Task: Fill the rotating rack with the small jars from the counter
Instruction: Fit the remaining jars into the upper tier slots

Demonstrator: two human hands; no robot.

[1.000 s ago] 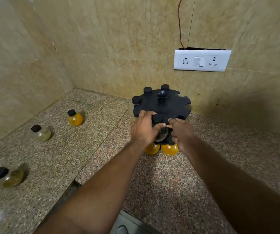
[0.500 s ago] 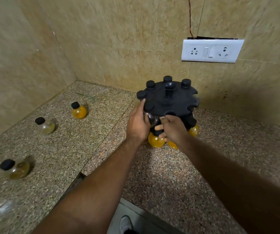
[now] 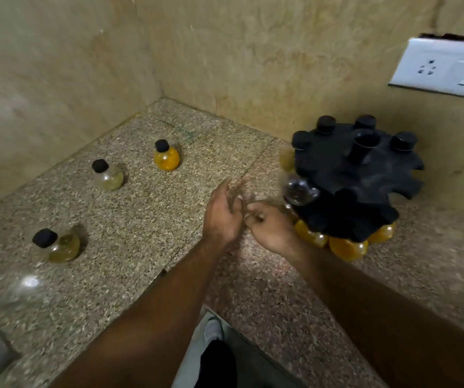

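Note:
The black rotating rack point(image 3: 348, 175) stands at the right near the back wall, with several black-capped jars hanging in its slots and orange jars point(image 3: 346, 249) around its lower tier. A clear jar point(image 3: 298, 189) hangs at its left edge. Three loose jars stand on the counter to the left: an orange one point(image 3: 166, 156), a pale one point(image 3: 108, 176) and an olive one point(image 3: 58, 246). My left hand point(image 3: 222, 214) is just left of the rack, fingers apart, holding nothing. My right hand point(image 3: 271, 228) is loosely curled beside it, touching the rack's lower left; motion blur hides its fingertips.
Stone walls meet in a corner behind the granite counter point(image 3: 130, 275). A white socket plate point(image 3: 443, 68) sits on the wall above the rack. The counter's front edge runs diagonally below my arms, with my legs and the floor beyond it.
Both hands have drawn back from the rack's top towards the left and lower. The clear jar now hangs in the rack. My view has swung left, so the rack sits further right.

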